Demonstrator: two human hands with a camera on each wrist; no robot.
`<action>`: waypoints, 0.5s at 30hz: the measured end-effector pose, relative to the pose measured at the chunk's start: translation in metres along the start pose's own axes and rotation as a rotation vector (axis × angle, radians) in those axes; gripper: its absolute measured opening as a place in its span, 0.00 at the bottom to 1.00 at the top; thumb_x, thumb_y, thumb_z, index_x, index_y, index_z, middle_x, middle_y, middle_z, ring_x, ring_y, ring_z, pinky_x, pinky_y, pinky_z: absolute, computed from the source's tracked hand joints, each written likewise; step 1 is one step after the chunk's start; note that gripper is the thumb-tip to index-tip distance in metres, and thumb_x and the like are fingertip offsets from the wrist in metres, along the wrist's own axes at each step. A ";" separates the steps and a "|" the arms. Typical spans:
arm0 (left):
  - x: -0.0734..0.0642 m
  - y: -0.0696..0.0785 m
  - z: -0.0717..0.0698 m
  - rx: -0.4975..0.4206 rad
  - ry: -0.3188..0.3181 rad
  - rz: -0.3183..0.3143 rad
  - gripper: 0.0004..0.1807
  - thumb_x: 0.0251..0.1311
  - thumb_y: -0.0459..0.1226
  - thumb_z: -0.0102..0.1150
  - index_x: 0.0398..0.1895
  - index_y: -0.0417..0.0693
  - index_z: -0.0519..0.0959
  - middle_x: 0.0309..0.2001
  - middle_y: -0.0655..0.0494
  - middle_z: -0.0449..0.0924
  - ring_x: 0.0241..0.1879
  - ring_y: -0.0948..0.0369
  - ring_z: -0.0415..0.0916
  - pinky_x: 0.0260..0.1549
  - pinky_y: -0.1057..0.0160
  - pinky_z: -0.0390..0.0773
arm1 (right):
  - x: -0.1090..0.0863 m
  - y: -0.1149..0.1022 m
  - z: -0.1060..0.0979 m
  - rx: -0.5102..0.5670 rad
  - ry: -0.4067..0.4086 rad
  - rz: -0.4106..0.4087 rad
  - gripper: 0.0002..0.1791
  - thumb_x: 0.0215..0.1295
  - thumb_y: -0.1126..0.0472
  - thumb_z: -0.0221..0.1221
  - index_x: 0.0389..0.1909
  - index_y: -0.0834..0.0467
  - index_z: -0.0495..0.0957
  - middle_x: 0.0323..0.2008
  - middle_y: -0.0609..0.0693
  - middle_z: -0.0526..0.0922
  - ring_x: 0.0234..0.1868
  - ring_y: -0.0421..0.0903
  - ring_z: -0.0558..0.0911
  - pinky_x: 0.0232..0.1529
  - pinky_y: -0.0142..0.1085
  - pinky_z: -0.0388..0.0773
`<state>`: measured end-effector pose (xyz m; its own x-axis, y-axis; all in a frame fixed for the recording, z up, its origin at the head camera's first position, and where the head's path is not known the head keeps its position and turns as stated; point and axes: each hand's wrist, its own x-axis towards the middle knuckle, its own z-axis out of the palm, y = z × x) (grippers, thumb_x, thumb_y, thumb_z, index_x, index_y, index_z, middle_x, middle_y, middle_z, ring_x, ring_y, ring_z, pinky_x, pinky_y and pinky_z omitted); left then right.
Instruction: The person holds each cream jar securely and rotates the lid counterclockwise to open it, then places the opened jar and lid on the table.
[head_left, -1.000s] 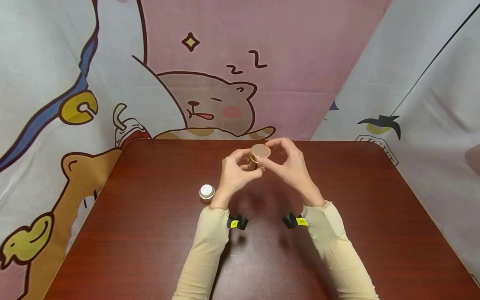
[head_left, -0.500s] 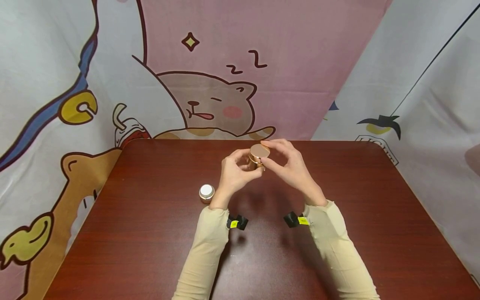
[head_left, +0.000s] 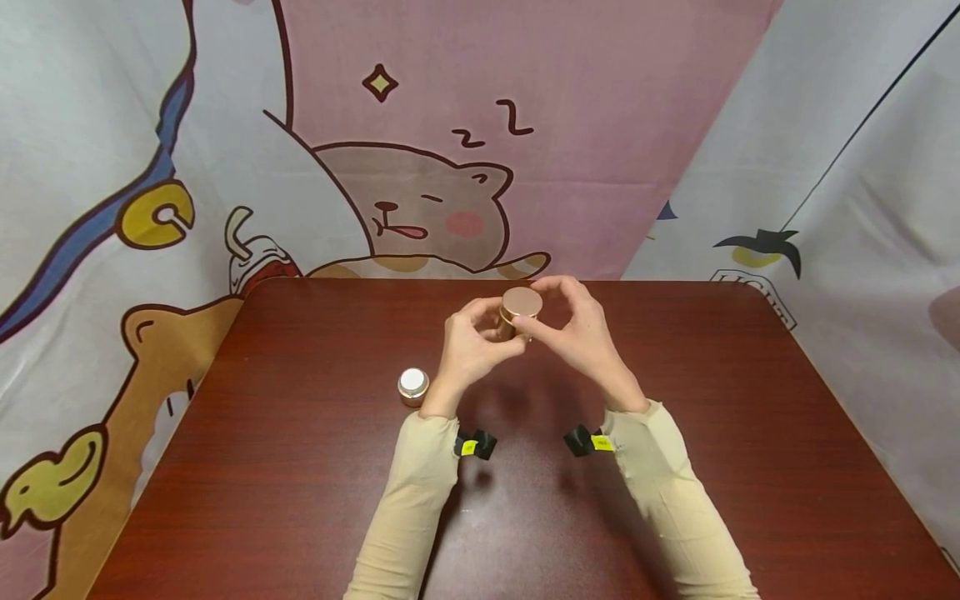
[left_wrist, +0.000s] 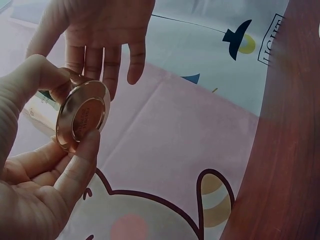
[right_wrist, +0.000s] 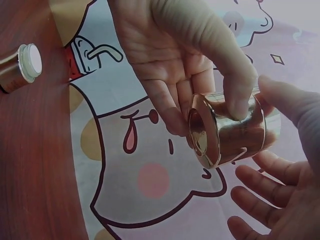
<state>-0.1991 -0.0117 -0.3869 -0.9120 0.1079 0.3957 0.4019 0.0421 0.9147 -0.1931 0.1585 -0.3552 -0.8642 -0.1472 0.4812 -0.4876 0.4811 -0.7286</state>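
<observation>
A shiny gold cosmetic jar [head_left: 521,302] is held above the far part of the table, its flat round top facing up in the head view. My left hand [head_left: 476,346] grips its lower body from the left, thumb and fingers on opposite sides. From the right, my right hand [head_left: 579,329] pinches the top end between thumb and index finger. The left wrist view shows the underside of the jar [left_wrist: 82,115], with small lettering too faint to read. In the right wrist view, the other right-hand fingers [right_wrist: 265,182] spread away from the jar.
A smaller gold jar [head_left: 413,392] with a white top stands on the brown table [head_left: 300,467], left of my left wrist. A cartoon-print cloth [head_left: 600,150] hangs behind the table's far edge. Black wrist cameras [head_left: 480,444] sit inside both forearms.
My right hand's thumb and index finger shifted slightly round the jar's top and came back. The left hand and the smaller jar stay in place.
</observation>
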 end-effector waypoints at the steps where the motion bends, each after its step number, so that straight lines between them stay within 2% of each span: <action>1: 0.000 0.000 0.000 -0.002 0.000 0.001 0.22 0.44 0.24 0.72 0.47 0.27 0.83 0.39 0.37 0.82 0.36 0.63 0.80 0.42 0.63 0.88 | 0.000 0.000 0.000 0.002 0.004 -0.002 0.24 0.53 0.69 0.75 0.50 0.68 0.78 0.47 0.63 0.82 0.51 0.59 0.78 0.52 0.41 0.71; 5: 0.001 0.000 0.001 -0.002 -0.002 0.001 0.22 0.44 0.24 0.72 0.47 0.27 0.83 0.39 0.37 0.82 0.35 0.66 0.79 0.41 0.63 0.88 | 0.001 0.000 -0.001 0.019 0.008 -0.027 0.22 0.52 0.69 0.76 0.48 0.68 0.80 0.46 0.62 0.83 0.50 0.61 0.77 0.53 0.39 0.69; 10: 0.001 0.000 0.001 0.002 -0.002 0.000 0.22 0.44 0.24 0.73 0.47 0.27 0.83 0.39 0.37 0.82 0.35 0.69 0.77 0.41 0.64 0.88 | 0.002 0.000 -0.004 0.040 -0.029 -0.052 0.22 0.55 0.69 0.74 0.51 0.68 0.83 0.49 0.62 0.83 0.54 0.58 0.78 0.58 0.40 0.70; 13: 0.001 0.000 0.000 0.007 -0.002 -0.002 0.22 0.44 0.24 0.73 0.47 0.28 0.83 0.39 0.37 0.82 0.35 0.66 0.78 0.41 0.63 0.88 | 0.002 0.001 -0.006 0.048 -0.067 -0.054 0.23 0.57 0.69 0.72 0.54 0.68 0.82 0.51 0.62 0.83 0.56 0.56 0.77 0.58 0.40 0.70; 15: 0.000 0.000 0.000 0.007 -0.005 -0.003 0.23 0.44 0.24 0.73 0.47 0.27 0.83 0.39 0.37 0.82 0.36 0.60 0.80 0.41 0.63 0.88 | 0.002 0.001 -0.007 0.052 -0.091 -0.057 0.23 0.59 0.70 0.70 0.56 0.68 0.82 0.52 0.62 0.82 0.56 0.57 0.76 0.59 0.41 0.71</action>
<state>-0.1992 -0.0115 -0.3865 -0.9130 0.1124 0.3922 0.3993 0.0491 0.9155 -0.1944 0.1642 -0.3515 -0.8413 -0.2520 0.4782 -0.5401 0.4249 -0.7265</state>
